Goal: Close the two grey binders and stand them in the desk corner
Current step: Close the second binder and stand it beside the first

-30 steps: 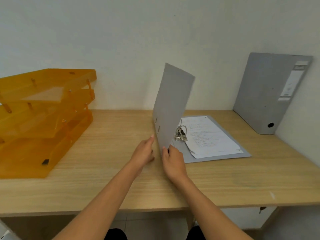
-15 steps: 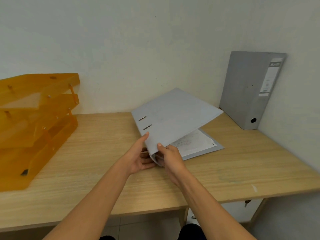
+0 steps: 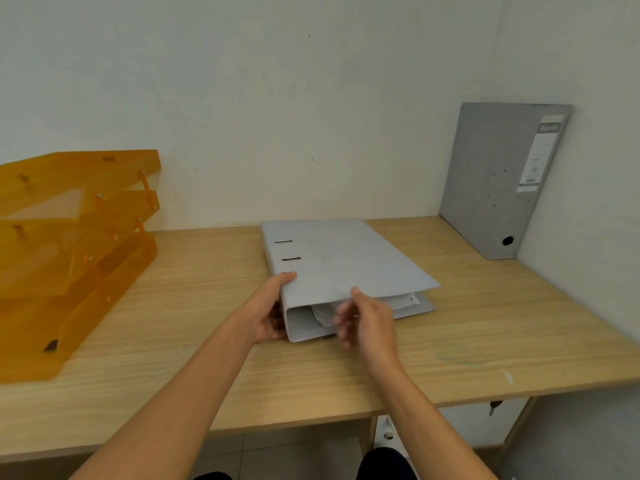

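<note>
A grey binder [image 3: 346,258] lies flat in the middle of the wooden desk [image 3: 485,323], its cover down over the white pages, which show at the near end. My left hand [image 3: 270,310] grips the spine at the near left corner, thumb on the cover. My right hand [image 3: 363,320] hovers just in front of the near end, fingers apart and blurred, only a fingertip at the cover's edge. A second grey binder [image 3: 498,181] stands upright and shut in the far right corner, leaning on the side wall.
An orange translucent stack of letter trays [image 3: 69,237] fills the desk's left side. White walls bound the desk at the back and right. Bare desk surface lies between the flat binder and the standing one. A key hangs under the front edge at right.
The cover swung from upright down onto the pages, so the binder is now shut. My right hand let go of the cover and drew back a little. My left hand stayed at the spine.
</note>
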